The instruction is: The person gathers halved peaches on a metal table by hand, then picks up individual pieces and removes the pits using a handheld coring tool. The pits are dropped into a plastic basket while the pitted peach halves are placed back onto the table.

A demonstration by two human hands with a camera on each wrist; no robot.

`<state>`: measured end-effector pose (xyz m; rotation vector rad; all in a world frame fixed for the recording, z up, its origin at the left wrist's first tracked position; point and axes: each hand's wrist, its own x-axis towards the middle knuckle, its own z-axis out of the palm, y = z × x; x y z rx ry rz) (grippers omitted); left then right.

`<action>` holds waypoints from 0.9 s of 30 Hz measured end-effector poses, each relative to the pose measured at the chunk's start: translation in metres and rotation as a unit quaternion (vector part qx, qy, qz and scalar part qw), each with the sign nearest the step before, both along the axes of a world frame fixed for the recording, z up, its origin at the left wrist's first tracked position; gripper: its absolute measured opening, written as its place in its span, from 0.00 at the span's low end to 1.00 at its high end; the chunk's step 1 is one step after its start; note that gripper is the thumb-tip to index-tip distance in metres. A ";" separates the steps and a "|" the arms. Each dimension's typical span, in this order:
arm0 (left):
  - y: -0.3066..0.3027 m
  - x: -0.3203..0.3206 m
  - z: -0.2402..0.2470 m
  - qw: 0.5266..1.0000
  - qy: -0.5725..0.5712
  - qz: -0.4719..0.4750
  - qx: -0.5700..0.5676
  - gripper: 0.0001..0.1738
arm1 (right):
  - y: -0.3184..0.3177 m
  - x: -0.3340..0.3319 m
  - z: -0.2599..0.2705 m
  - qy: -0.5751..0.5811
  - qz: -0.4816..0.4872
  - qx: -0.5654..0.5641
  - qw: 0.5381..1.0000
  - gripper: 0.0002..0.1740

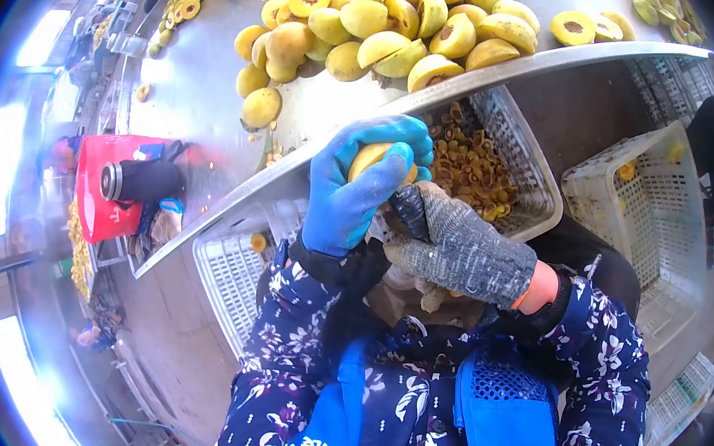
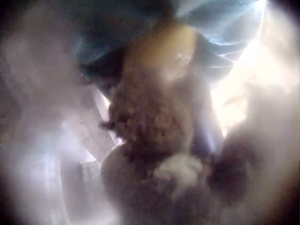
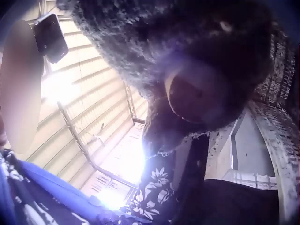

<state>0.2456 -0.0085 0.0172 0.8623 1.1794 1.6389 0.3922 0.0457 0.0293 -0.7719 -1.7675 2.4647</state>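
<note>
Progress: by my reading you are partway through. Cut halves (image 1: 574,26) with dark hollows lie at 1 o'clock on the steel table (image 1: 192,84), and the basket (image 1: 543,206) just under the table edge holds a layer of brown pits (image 1: 470,165).
Left to do: a big pile of whole fruit (image 1: 389,24) waits at 12 o'clock, so most of the work looks ahead of you.
Fruit in hand: the yellow fruit (image 1: 370,157) sits at the table's edge, in front of your chest, at 9 o'clock from the basket.
Its look: smooth, matte yellow skin and rounded. Only the top shows, so whether it is cut open yet is hidden.
Left hand: your blue-gloved left hand (image 1: 360,185) is wrapped round the fruit, with fingers over the top.
Right hand: your grey knit-gloved right hand (image 1: 459,252) is curled, its dark fingertips (image 1: 413,206) against the fruit's lower side. I cannot tell whether they pinch a tool, a pit or only the fruit.
Wrist views: both are too blurred to settle it.
Nearby: a white crate (image 1: 653,196) stands at 3 o'clock.
</note>
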 end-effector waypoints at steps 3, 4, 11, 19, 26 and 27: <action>-0.002 -0.011 0.005 0.998 0.007 -0.055 -0.036 0.13 | -0.009 0.003 -0.007 -0.007 -0.004 0.003 1.000 0.26; -0.001 -0.013 0.005 0.995 0.012 -0.083 -0.056 0.13 | -0.011 0.004 -0.011 0.012 -0.008 -0.027 1.000 0.27; 0.002 -0.014 0.010 0.990 0.052 -0.114 -0.066 0.15 | -0.011 0.003 -0.006 0.004 -0.003 0.007 1.000 0.25; 0.004 -0.023 0.013 0.962 0.072 -0.224 -0.139 0.16 | -0.012 0.006 0.002 -0.057 0.025 -0.061 0.996 0.22; 0.005 -0.027 0.015 0.954 0.078 -0.269 -0.107 0.15 | -0.009 0.012 0.008 -0.042 0.056 -0.258 0.964 0.19; 0.004 -0.025 0.016 0.955 0.076 -0.266 -0.107 0.15 | -0.007 0.013 0.010 -0.045 0.058 -0.258 0.963 0.19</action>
